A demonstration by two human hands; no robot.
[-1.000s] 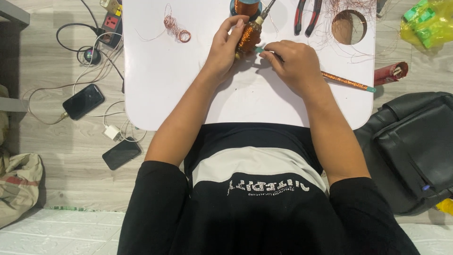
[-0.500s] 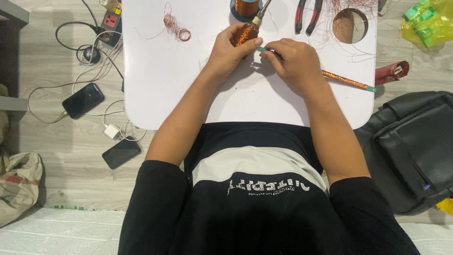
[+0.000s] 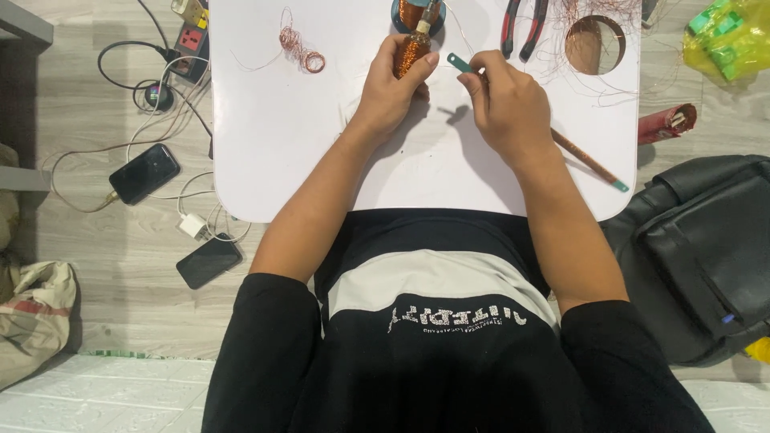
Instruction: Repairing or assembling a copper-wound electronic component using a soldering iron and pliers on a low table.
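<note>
One small bobbin wound with copper wire (image 3: 415, 50) stands upright over the far middle of the white table (image 3: 273, 152), clamped in the closed fingers of the left hand (image 3: 395, 90). Just beside it, the right hand (image 3: 504, 108) pinches one thin green-tipped tool (image 3: 461, 62) between thumb and fingers. One copper-wrapped stick (image 3: 589, 163) runs out from under that hand. Farther off lie one pair of pliers (image 3: 523, 26) and one loose copper coil (image 3: 303, 50). On the floor to the left lie two phones (image 3: 144, 173) (image 3: 208, 261); to the right sits one black bag (image 3: 702, 248).
</note>
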